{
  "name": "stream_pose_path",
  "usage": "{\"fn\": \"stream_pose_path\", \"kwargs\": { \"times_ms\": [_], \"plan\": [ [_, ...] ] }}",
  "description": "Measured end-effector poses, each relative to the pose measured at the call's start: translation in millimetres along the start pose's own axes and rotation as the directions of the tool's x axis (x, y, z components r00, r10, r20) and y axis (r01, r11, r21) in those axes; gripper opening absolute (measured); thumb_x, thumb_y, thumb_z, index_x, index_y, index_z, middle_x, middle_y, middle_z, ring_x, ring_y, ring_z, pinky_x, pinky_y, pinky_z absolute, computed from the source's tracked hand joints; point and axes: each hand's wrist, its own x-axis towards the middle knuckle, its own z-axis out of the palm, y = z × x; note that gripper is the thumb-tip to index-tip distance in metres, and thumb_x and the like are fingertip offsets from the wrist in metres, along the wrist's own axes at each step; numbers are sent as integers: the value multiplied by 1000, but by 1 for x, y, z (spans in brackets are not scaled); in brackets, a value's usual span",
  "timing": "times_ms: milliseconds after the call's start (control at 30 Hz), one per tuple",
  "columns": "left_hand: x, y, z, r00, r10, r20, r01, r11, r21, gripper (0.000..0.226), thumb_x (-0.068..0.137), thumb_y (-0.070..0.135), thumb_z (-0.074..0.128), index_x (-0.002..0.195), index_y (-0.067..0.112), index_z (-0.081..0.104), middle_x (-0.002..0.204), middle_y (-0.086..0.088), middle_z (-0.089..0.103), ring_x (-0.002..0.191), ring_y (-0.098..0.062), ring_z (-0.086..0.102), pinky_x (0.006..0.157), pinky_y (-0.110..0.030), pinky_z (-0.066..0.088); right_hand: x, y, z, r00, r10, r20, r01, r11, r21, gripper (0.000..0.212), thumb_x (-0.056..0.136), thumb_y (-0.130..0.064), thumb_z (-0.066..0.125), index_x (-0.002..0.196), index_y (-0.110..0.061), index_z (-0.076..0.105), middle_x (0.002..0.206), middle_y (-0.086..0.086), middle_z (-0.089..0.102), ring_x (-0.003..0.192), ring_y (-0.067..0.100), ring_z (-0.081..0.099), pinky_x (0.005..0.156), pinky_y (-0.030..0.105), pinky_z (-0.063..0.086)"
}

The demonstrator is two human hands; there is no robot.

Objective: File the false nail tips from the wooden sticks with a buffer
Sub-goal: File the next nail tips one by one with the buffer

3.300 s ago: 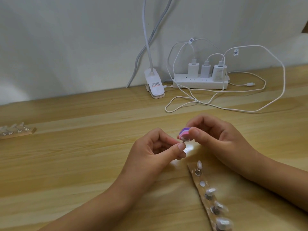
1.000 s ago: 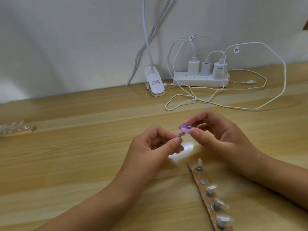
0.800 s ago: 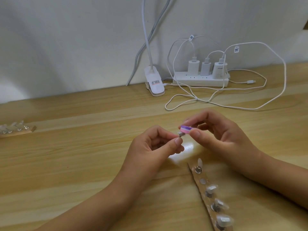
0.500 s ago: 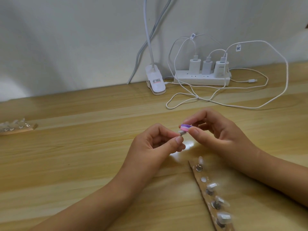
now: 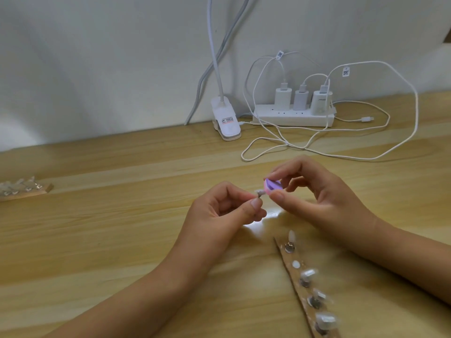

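- Nearest me, at the lower right, a narrow wooden stick (image 5: 295,274) lay slantwise on the pale wooden table (image 5: 109,240). Four clear false nail tips (image 5: 291,236) stood on small metal mounts along it, and one spot showed only a white dot.
- Just beyond it, the left hand (image 5: 227,211) held a single clear nail tip (image 5: 333,192) pinched between thumb and forefinger, raised off the table.
- Beside it, the right hand (image 5: 324,198) gripped a small purple-and-pink buffer block (image 5: 346,186) between thumb and fingers. Its edge was right at that single clear nail tip; I could not tell whether they touched.
- Far off to the left, a second wooden stick (image 5: 24,195) carrying more clear tips lay well apart from both hands.
- Against the wall I saw a white clip-on lamp base (image 5: 225,120), a white power strip (image 5: 292,117) with three chargers plugged in, and white cables (image 5: 341,156) looping over the table.
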Motion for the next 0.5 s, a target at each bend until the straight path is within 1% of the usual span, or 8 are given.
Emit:
{"fn": "stream_pose_path", "kwargs": {
  "times_ms": [67,133,200,233,267,333,400,500],
  "plan": [
    [0,0,0,1000,-1,4,1,1000,-3,13,73,26,72,78,15,67,76,-6,75,75,-13,72,68,-17,52,1,2,-2,997,69,-43,-68,997,30,27,82,-45,75,98,-25,65,101,-7,67,95,15,61,89,44,50],
    [0,0,0,1000,2,7,-2,1000,2,11,73,26,72,77,17,67,77,-7,75,76,-13,72,69,-17,53,0,-2,-3,997,-46,-62,50,997,51,23,85,-37,73,102,-25,63,105,-6,67,103,18,62,89,37,49],
    [0,0,0,1000,8,9,-8,1000,3,11,74,25,72,78,16,67,77,-6,75,75,-13,72,69,-18,53,-4,-5,-1,980,-198,-26,197,980,-42,26,83,-33,70,104,-23,60,107,-7,64,105,22,61,87,31,46],
    [1,0,0,1000,12,9,-12,1000,0,13,73,24,72,78,14,67,77,-6,75,75,-13,71,69,-18,53,-4,-5,0,976,-219,-1,218,971,-95,27,81,-35,71,103,-24,59,106,-9,63,102,21,60,86,28,44],
    [1,0,0,1000,11,4,-11,1000,-8,14,73,24,72,79,12,67,77,-5,75,74,-12,71,68,-17,53,-3,-4,1,982,-191,6,190,973,-132,30,78,-39,71,101,-26,59,103,-12,63,99,18,59,85,24,43],
    [2,0,-1,1000,-1,-9,1,999,-33,11,73,22,73,78,14,68,78,-6,75,77,-15,72,69,-17,53,0,-2,0,996,-73,-42,66,986,-156,34,72,-47,72,97,-29,59,97,-19,61,93,11,55,82,17,39],
    [2,-1,-1,1000,-3,-6,3,999,-41,5,73,23,73,75,20,69,79,-6,75,80,-17,73,71,-18,54,1,-1,-2,996,-17,-86,6,992,-129,36,70,-49,74,97,-30,58,98,-21,61,95,9,55,81,17,39],
    [1,-1,0,1000,3,3,-3,1000,-26,10,74,23,72,80,16,68,80,-7,76,79,-15,73,72,-19,55,-2,-4,-1,990,-135,-38,131,987,-91,34,77,-41,71,105,-30,56,108,-8,63,106,20,58,86,26,43]
  ]
}}
